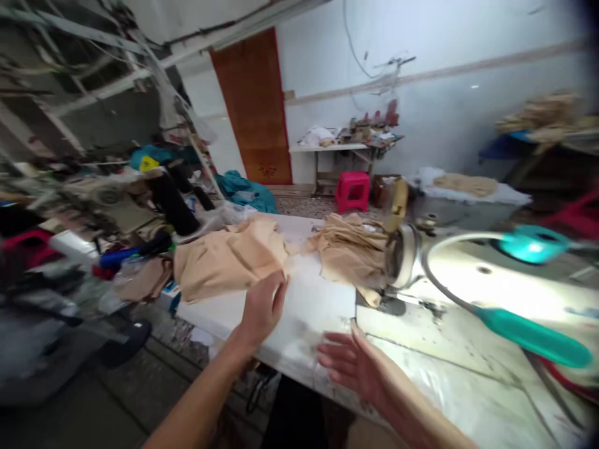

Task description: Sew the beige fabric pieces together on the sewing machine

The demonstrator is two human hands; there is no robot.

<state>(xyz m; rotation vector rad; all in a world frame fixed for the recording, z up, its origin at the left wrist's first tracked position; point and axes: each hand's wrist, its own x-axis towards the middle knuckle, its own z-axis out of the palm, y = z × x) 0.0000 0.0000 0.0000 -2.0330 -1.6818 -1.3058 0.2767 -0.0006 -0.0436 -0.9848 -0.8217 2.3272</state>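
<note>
My left hand (264,305) is at the near edge of a tan cloth (229,255) spread on the left of the white table (309,312). Its thumb and fingers are pinched together at the cloth's corner; whether cloth lies between them is too blurred to tell. My right hand (349,365) hovers over the table's front edge with fingers stretched out and nothing in it. A second, crumpled tan cloth (353,249) lies behind the hands, against the sewing machine (402,255).
A teal lamp (533,333) with a curved neck stands on the machine at right. Black thread cones (173,202) stand beyond the table's left end. Farther back are a pink stool (352,191), a brown door (255,112) and a bench with more cloth.
</note>
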